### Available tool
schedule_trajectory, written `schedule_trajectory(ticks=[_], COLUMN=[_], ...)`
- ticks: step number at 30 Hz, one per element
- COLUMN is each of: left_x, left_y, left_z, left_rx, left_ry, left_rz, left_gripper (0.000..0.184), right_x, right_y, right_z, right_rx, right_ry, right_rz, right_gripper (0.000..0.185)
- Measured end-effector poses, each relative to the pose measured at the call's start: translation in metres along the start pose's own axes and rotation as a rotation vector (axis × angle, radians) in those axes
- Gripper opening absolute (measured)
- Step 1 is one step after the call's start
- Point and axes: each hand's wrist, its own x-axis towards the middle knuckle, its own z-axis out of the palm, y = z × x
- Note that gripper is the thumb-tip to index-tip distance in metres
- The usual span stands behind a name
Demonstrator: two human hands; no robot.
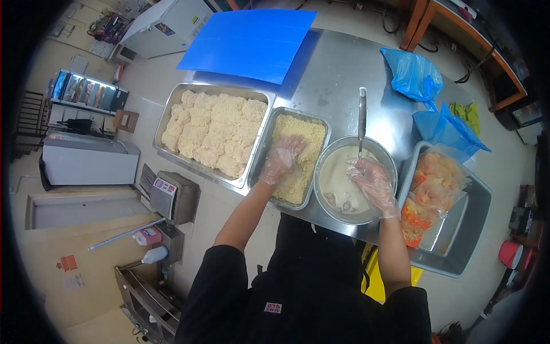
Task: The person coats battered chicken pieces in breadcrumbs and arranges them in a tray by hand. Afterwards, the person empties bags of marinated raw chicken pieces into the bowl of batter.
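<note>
My left hand (283,157), in a clear plastic glove, lies flat on pale crumbs (309,137) in a metal tray (252,171), fingers stretched out and holding nothing I can see. Over a round metal bowl (393,157) of creamy batter (335,172) is my gloved right hand (375,182). Its batter-coated fingers are loosely bent and apart, close to a long-handled metal utensil (362,112) whose lower end is hidden. A lumpy piece (345,205) shows at the batter's near edge. Left of the crumbs, a larger metal tray (259,155) holds rows of crumb-coated pieces (215,129).
A grey tub (478,229) at the right contains plastic bags of orange-yellow pieces (435,178). Blue plastic bags (415,77) and a green one (467,117) lie behind it. A blue board (246,43) covers the table's far left; a scale (163,192) stands left.
</note>
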Motion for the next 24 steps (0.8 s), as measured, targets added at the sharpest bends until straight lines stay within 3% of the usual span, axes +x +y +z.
schedule_trajectory(ticks=[7, 10, 13, 16, 19, 22, 24], left_x=[-0.020, -0.035, -0.035, -0.020, 0.012, 0.046, 0.058], left_y=[-0.002, 0.004, -0.016, -0.013, -0.017, 0.006, 0.012], left_z=[-0.043, -0.103, -0.107, -0.153, -0.109, -0.095, -0.077], left_rx=[-0.446, -0.554, -0.773, -0.752, -0.600, -0.227, -0.240], left_ry=[0.239, -0.059, -0.084, -0.343, -0.209, -0.071, 0.001], left_rz=[-0.023, -0.196, -0.056, -0.321, -0.368, -0.188, -0.139], left_gripper=[0.073, 0.057, 0.060, 0.058, 0.062, 0.070, 0.072], right_x=[0.001, -0.002, -0.003, -0.007, -0.009, -0.009, -0.009], right_y=[-0.008, -0.008, -0.005, 0.011, 0.012, 0.012, 0.011], right_z=[-0.004, -0.001, -0.002, 0.006, 0.007, 0.008, 0.007], right_rx=[-0.046, -0.059, -0.074, -0.110, -0.094, -0.078, -0.100], right_ry=[0.022, 0.044, 0.048, 0.072, 0.043, 0.006, 0.011], right_rz=[-0.072, -0.084, -0.100, -0.083, -0.037, -0.007, 0.004], right_gripper=[0.032, 0.032, 0.034, 0.038, 0.043, 0.044, 0.045])
